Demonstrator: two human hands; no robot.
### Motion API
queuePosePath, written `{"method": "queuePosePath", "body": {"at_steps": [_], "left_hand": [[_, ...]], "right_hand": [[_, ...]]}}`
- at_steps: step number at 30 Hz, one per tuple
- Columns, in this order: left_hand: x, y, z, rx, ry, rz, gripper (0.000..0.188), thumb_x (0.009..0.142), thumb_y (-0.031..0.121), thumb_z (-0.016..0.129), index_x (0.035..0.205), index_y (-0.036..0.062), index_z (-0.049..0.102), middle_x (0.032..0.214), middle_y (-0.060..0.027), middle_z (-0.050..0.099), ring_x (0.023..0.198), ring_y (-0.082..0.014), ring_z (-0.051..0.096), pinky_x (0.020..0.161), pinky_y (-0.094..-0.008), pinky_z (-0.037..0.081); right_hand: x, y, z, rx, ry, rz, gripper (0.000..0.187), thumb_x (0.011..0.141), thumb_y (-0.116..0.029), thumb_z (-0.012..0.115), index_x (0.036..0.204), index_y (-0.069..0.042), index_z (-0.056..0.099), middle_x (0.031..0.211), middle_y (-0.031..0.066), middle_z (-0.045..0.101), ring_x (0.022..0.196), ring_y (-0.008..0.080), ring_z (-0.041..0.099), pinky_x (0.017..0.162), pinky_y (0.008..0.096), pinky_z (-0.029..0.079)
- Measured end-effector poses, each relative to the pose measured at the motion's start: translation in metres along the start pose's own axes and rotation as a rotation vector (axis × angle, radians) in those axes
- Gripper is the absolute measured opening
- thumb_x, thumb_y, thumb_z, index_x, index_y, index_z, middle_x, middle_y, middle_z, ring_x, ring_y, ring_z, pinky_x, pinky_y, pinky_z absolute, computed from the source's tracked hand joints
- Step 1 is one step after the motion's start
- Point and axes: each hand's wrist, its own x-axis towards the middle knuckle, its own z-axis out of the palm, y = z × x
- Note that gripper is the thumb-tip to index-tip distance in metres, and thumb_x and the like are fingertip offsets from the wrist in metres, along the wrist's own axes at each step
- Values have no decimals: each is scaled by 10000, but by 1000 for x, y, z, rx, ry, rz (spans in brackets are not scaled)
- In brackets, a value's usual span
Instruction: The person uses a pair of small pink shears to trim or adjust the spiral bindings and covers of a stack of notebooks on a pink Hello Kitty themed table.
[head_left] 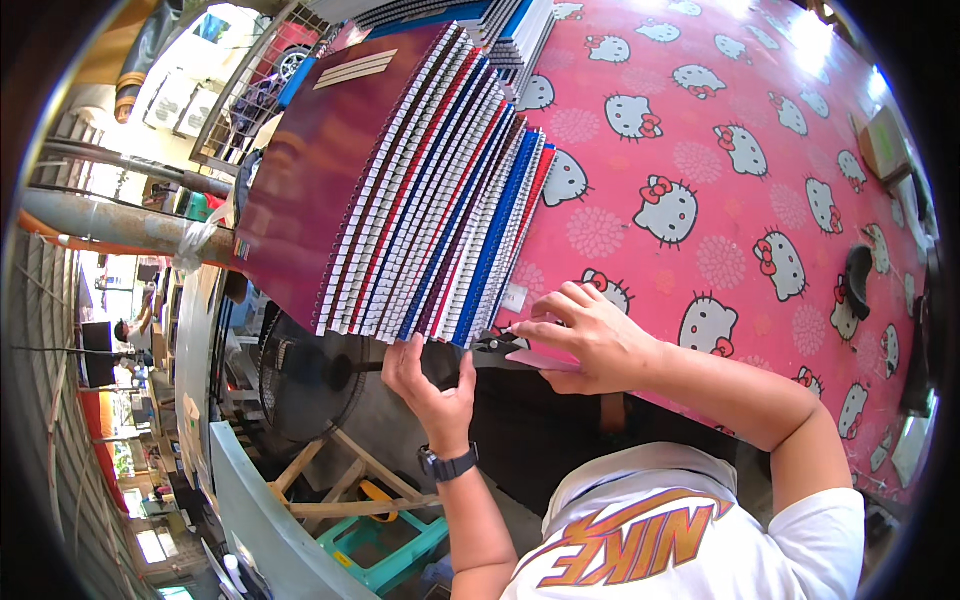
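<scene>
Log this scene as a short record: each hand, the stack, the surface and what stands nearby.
Left hand: fingertips at the lower edge of the notebook stack
Right hand: grips a pink item, kind unclear
Stack: spiral-bound, staggered, maroon cover uppermost
Surface: pink table cover with cat faces
Nearby: black fan, left of the left hand
Left wrist: dark watch

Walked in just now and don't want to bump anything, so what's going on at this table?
A person is handling a large, fanned stack of spiral-bound books by a pink, cat-patterned tabletop. Their left hand has its fingertips at the stack's near edge, thumb spread apart. Their right hand holds what looks like a small dark tool close to the near corner; its exact kind is unclear. A maroon cover lies uppermost on the stack.
</scene>
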Motion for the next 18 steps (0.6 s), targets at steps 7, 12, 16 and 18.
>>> {"method": "queuePosePath", "body": {"at_steps": [7,12,16,18], "left_hand": [[-1,-3,9,54,84,28,682,712,141,799,1277,42,430,1270,-156,387,1169,-294,414,845,-335,488],[-5,-5,13,1,132,1,603,756,205,771,1251,46,466,1215,-161,451,1138,-331,436,951,-447,374],[-5,-4,16,10,166,11,574,780,225,752,1246,36,474,1218,-165,460,1134,-335,448,940,-445,384],[-4,-4,17,23,169,16,569,784,226,749,1244,34,476,1216,-166,464,1130,-337,454,936,-445,388]], "right_hand": [[1,7,15,32,47,-75,594,597,-222,747,1162,-118,596,1063,92,541,974,270,510,793,406,409],[1,0,2,55,38,-43,571,611,-206,747,1155,-110,600,1051,94,545,960,267,518,788,398,420],[4,0,3,-32,67,-86,567,614,-177,738,1159,-109,596,1065,102,539,962,274,519,802,387,428],[4,2,2,-29,72,-101,535,644,-182,731,1155,-98,598,1046,97,563,938,256,541,790,374,442]]}}
